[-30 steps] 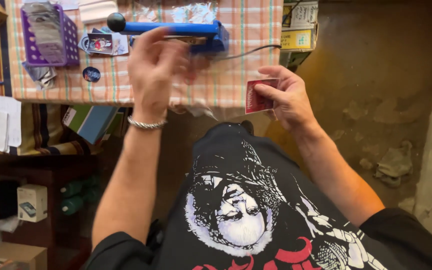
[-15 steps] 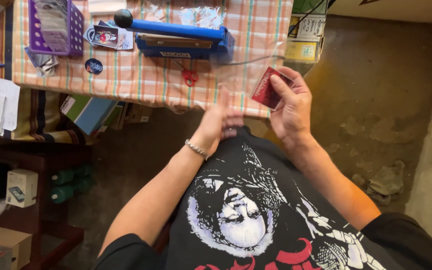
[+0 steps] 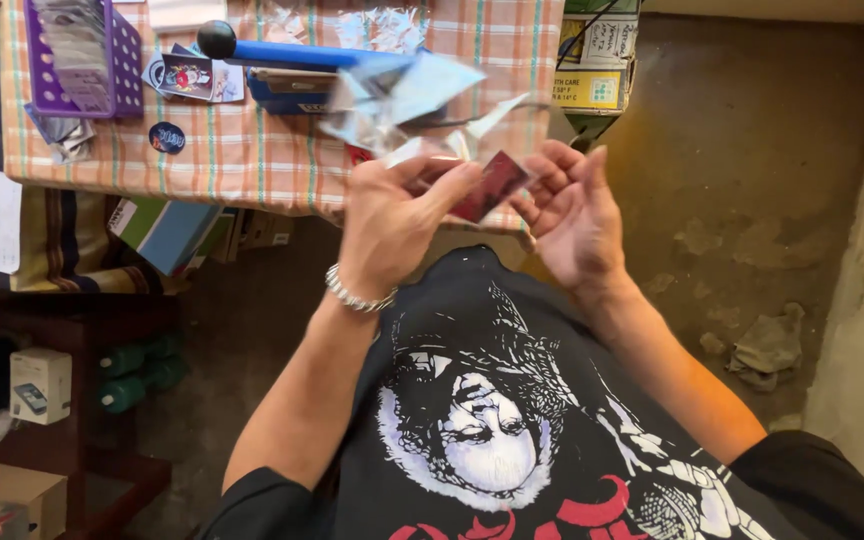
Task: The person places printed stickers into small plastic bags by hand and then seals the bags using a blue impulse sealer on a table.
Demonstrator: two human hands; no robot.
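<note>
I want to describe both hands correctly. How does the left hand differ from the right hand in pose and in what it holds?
The left hand shows its back, fingers curled, pinching clear plastic wrap; the right hand shows its palm, fingers spread and open. The left wrist wears a silver bracelet; the right wrist is bare. Both hands are raised before the checked tablecloth and meet at a small red card.

Soft daylight, dim lower left corner, motion blur on the clear wrapper (image 3: 407, 95).
</note>
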